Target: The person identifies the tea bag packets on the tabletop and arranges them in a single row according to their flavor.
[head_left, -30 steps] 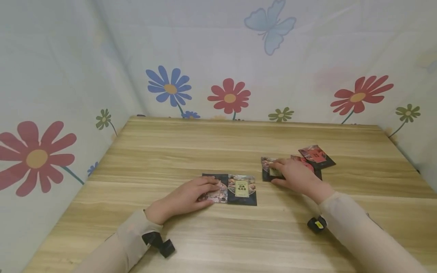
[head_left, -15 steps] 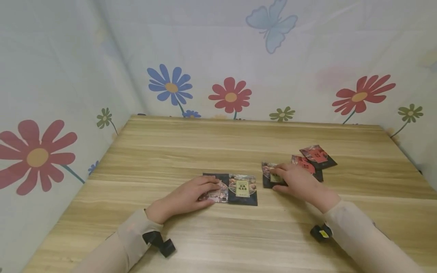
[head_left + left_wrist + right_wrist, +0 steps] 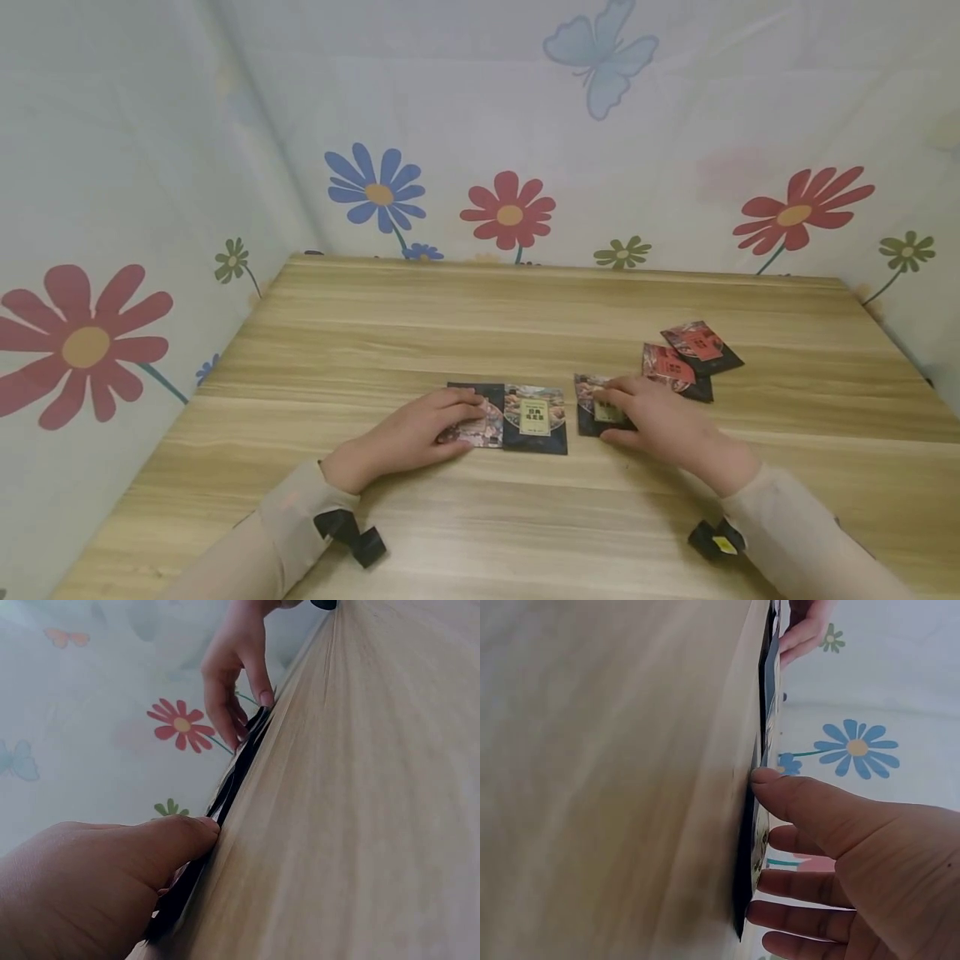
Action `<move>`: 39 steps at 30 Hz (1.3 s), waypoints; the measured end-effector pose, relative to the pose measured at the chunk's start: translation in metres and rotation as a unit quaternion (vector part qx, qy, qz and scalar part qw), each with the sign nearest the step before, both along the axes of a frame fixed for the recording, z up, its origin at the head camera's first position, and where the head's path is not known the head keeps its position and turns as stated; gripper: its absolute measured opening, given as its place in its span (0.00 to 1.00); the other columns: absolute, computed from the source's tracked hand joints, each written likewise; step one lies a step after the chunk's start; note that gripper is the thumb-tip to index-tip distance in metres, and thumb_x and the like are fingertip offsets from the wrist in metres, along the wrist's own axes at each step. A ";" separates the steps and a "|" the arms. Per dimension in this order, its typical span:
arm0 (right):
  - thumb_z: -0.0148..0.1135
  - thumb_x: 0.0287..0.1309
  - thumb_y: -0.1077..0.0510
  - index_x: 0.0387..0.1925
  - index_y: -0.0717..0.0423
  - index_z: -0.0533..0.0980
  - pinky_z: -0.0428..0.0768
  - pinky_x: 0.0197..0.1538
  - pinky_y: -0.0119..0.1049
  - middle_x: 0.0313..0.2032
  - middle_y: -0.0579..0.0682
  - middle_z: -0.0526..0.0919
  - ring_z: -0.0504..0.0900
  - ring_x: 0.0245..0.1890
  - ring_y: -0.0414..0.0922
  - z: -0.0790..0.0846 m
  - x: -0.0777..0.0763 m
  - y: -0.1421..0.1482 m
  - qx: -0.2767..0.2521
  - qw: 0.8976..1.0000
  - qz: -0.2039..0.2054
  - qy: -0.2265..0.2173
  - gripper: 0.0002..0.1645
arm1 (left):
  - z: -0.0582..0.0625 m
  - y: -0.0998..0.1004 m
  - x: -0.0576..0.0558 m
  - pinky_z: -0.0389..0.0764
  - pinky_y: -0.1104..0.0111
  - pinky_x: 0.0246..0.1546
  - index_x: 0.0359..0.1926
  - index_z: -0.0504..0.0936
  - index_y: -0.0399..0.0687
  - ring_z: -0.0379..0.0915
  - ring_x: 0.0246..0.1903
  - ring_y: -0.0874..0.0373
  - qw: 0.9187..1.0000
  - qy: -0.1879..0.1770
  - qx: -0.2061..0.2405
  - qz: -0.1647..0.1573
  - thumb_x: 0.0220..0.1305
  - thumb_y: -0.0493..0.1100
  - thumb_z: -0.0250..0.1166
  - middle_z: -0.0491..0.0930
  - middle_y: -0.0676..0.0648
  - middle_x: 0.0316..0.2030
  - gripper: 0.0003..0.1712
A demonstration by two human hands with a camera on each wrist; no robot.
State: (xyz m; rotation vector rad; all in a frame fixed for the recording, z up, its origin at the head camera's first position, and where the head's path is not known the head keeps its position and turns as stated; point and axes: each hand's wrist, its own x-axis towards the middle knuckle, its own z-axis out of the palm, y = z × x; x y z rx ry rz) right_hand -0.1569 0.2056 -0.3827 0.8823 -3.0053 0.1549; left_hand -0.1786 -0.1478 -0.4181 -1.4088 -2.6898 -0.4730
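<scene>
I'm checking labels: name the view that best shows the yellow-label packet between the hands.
The head view: the packet lies face-up there, its printed front uncovered. Both wrist views catch it nearly edge-on, the print unreadable.

Soft light, weak contrast

Diffuse light is reaching the wooden table. Pale glare is whitening its near part; right of its middle, soft shadow is lying. In both wrist views, its grain is looking blurred.

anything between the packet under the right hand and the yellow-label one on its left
Nothing visible: only a narrow strip of table separates the packet under the right hand from the yellow-labelled packet. Two red-labelled packets lie outside that gap.
</scene>
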 end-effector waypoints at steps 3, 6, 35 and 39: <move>0.68 0.54 0.44 0.57 0.57 0.76 0.79 0.56 0.53 0.55 0.59 0.79 0.79 0.54 0.57 0.000 0.003 -0.001 0.001 1.000 0.004 0.009 0.33 | 0.001 -0.001 -0.001 0.70 0.57 0.66 0.58 0.77 0.47 0.69 0.62 0.50 1.000 0.002 0.002 -0.001 0.62 0.52 0.63 0.74 0.46 0.62 0.26; 0.68 0.53 0.44 0.56 0.56 0.76 0.80 0.56 0.52 0.54 0.58 0.79 0.79 0.53 0.56 -0.002 0.005 -0.002 -0.005 1.000 0.008 0.020 0.32 | 0.001 -0.001 -0.001 0.70 0.57 0.66 0.59 0.77 0.48 0.69 0.62 0.50 1.000 0.001 0.001 0.000 0.63 0.52 0.63 0.74 0.47 0.62 0.26; 0.67 0.54 0.43 0.59 0.54 0.76 0.78 0.57 0.54 0.54 0.56 0.79 0.78 0.55 0.56 -0.008 0.014 -0.009 -0.047 0.998 0.043 0.027 0.33 | 0.000 0.001 0.001 0.70 0.57 0.66 0.58 0.77 0.48 0.69 0.62 0.50 1.000 -0.012 0.016 0.001 0.62 0.52 0.65 0.74 0.46 0.61 0.26; 0.67 0.54 0.44 0.57 0.54 0.76 0.80 0.55 0.51 0.53 0.55 0.80 0.79 0.53 0.53 -0.006 0.013 -0.008 -0.062 0.997 0.044 0.032 0.31 | 0.001 0.002 0.001 0.70 0.56 0.66 0.58 0.77 0.48 0.69 0.63 0.50 1.000 -0.015 0.016 0.004 0.61 0.52 0.65 0.74 0.46 0.62 0.26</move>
